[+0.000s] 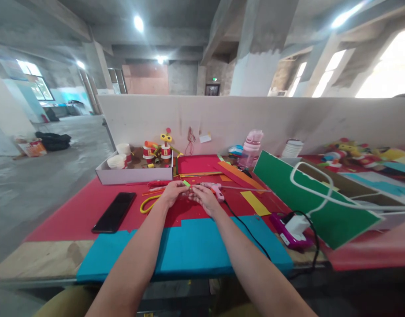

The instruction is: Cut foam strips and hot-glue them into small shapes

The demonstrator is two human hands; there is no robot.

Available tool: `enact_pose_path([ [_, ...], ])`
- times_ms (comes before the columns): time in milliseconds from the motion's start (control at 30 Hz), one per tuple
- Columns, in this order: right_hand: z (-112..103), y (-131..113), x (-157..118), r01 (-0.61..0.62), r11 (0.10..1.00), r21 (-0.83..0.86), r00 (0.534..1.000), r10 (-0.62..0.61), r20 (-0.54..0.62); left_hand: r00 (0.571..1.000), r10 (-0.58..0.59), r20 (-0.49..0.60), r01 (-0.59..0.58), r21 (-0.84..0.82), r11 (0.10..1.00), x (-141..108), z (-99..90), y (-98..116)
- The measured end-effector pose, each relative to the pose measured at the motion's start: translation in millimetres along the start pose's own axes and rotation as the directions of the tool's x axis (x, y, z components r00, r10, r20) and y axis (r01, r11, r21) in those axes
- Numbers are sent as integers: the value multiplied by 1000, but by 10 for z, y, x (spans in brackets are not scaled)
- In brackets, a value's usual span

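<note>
My left hand [173, 193] is closed on a small green piece [186, 183] over the red table covering. Close beside it on the right, my right hand [204, 198] has its fingers bent and pressed together near the same piece; what they hold, if anything, is too small to name. A pink glue gun [217, 191] lies just behind and right of my right hand, its black cord running toward the front edge. Yellow-handled scissors [148, 204] rest left of my left hand, partly hidden by it. Blue sheets [202, 246] lie under my forearms.
A black phone [115, 212] lies at the left. Behind it stands a white box [136, 176] with paper cups and cup figures. Red sheets [198, 164] and a yellow strip [255, 203] lie beyond my hands. A purple power strip [291, 235] and a green board [308, 198] are at the right.
</note>
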State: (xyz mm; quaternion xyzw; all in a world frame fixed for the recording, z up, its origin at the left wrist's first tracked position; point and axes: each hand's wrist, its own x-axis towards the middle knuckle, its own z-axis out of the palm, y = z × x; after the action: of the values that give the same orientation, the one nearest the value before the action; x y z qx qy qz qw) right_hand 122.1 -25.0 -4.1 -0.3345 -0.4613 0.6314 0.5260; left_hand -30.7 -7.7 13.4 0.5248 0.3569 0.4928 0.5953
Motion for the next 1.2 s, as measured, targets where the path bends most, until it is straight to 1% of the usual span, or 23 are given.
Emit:
enact_pose_path([
  [67,-49,7,5,33,999,11,999,-33,20,1000,-17,20,16,21,1000,-9,14,3],
  [200,-145,-9,26,76,997,-8,997,-76,33,998,-53,15,53,40,998,-14,23,-1],
  [333,-134,-23,17,101,994,37,994,-102,43,998,-69,11,69,15,998,-3,34,-14],
  [433,-99,-41,7,126,991,44,992,-127,25,998,-61,6,61,0,998,9,48,-25],
  [633,-78,-35,30,163,987,9,984,-162,-75,999,-46,10,46,-32,998,15,81,-37],
  [800,-96,9,72,188,982,-11,975,-188,-121,999,-19,-34,18,-43,999,9,110,-28],
  [967,-88,11,75,195,980,-45,972,-200,-124,997,-12,-73,11,-20,1000,10,113,-31],
  [1200,-67,0,51,202,978,-53,971,-207,-118,998,-9,-69,9,0,1000,22,109,-50],
])
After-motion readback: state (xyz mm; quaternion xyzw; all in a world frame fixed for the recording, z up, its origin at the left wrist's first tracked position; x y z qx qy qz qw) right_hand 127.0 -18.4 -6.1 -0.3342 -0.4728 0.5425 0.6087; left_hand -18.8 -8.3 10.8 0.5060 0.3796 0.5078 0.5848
